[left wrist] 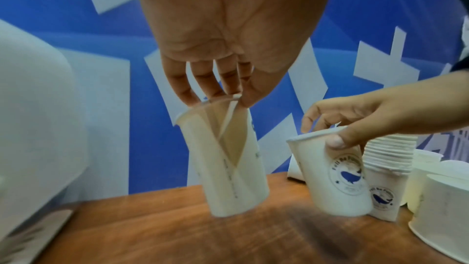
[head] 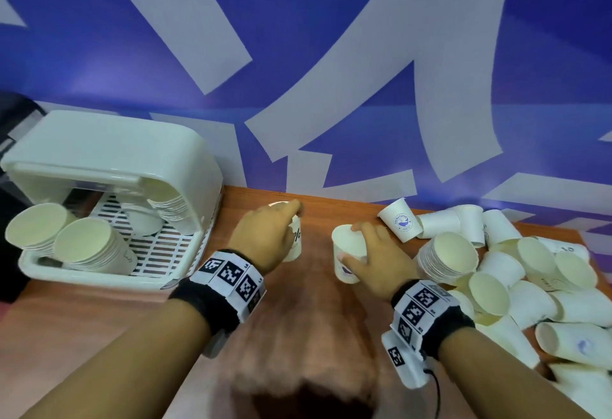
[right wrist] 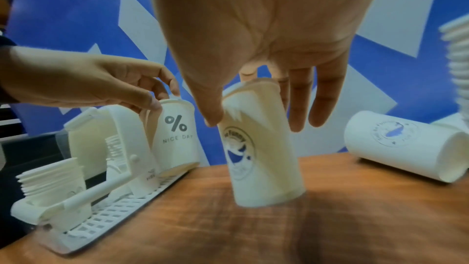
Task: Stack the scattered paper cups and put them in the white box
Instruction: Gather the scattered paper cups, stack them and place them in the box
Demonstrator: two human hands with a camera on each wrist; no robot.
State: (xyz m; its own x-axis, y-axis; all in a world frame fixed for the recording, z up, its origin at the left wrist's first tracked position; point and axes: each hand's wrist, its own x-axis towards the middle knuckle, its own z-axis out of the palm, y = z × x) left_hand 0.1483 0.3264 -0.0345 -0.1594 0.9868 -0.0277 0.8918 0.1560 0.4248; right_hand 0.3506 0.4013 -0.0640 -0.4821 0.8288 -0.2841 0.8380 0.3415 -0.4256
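Observation:
My left hand (head: 265,236) pinches the rim of a white paper cup (head: 295,243) printed "% NICE DAY" (right wrist: 177,136), held upright just above the wooden table (head: 298,312). In the left wrist view that cup (left wrist: 223,160) hangs from my fingertips (left wrist: 215,95). My right hand (head: 371,256) grips a second cup (head: 347,253) with a blue whale logo (right wrist: 259,148) by its rim, slightly tilted. The white box (head: 99,160) stands at the left, lid up, with stacks of cups (head: 89,246) inside. A tall stack (head: 443,256) stands right of my right hand.
A heap of loose paper cups (head: 530,279) covers the table's right side. One whale-logo cup (head: 400,223) lies on its side near the blue and white wall (head: 331,71). Bare wood lies between the box and the heap.

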